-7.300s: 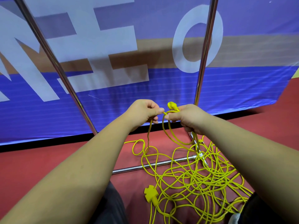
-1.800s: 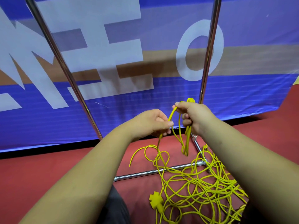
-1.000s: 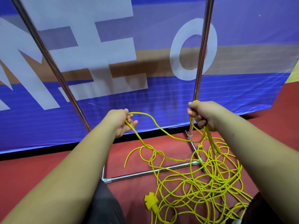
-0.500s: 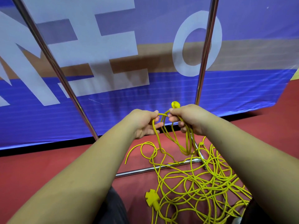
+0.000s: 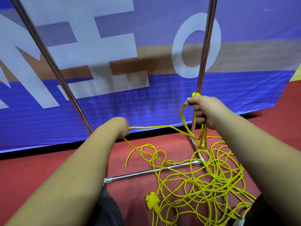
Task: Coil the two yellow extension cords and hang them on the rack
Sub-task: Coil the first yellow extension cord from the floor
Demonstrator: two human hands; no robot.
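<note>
A yellow extension cord [image 5: 200,181] lies in a loose tangle on the red floor, across the rack's base. My right hand [image 5: 203,110] is shut on a few hanging loops of this cord, with its yellow plug [image 5: 196,94] sticking out above the fist. My left hand [image 5: 121,127] is closed around a stretch of the same cord, which runs taut toward the right hand's loops. A yellow multi-socket end [image 5: 152,202] rests on the floor near my knees. I cannot tell two cords apart in the tangle.
The metal rack has a slanted left pole [image 5: 48,62], an upright right pole [image 5: 205,51] and a floor bar [image 5: 146,172]. A blue banner [image 5: 146,98] with white letters stands close behind it. My dark-trousered knees [image 5: 105,207] are at the bottom.
My hands were together half a second ago. My left hand has since slid out to the left and down along the cord, drawing a length taut; my right hand keeps its loops.
</note>
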